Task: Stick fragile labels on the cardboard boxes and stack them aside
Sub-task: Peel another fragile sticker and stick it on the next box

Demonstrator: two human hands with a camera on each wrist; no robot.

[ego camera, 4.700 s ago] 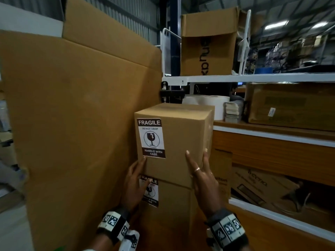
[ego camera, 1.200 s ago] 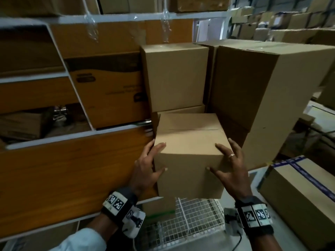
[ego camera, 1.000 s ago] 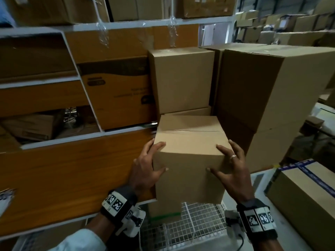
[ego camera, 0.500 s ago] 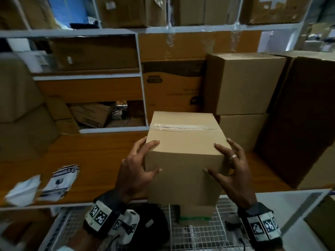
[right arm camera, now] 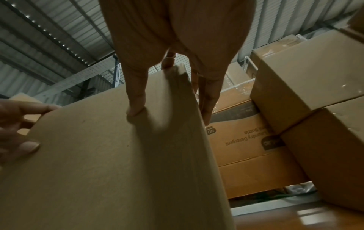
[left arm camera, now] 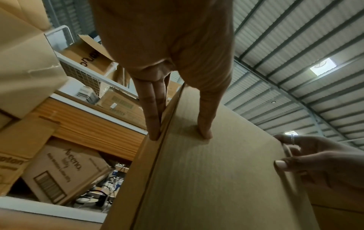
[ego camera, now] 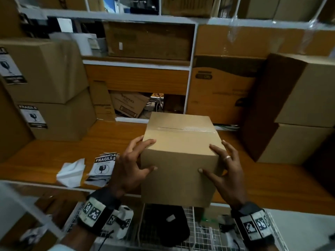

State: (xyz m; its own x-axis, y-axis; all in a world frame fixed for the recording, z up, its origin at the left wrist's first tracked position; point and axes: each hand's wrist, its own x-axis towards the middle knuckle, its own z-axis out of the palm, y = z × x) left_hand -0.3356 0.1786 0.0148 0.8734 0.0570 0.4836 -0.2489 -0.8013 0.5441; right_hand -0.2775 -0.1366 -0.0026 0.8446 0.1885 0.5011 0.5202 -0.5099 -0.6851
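Wooden shelf (ego camera: 59, 149) — box (ego camera: 179, 160) overhanging edge.

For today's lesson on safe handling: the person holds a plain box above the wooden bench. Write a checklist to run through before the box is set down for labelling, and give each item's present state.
1. Both hands on the box: ok. Left hand and right hand grip opposite sides.
2. Top flaps sealed: ok, clear tape runs across the top.
3. Box unlabelled: near face and top are bare, ok; other faces cannot tell.
4. Labels within reach: ok, a loose pile lies on the bench, left of the box.
5. Landing spot: cannot tell, the box hides the bench beneath it.
6. Stack for finished boxes: ok, two labelled boxes stand at the left.
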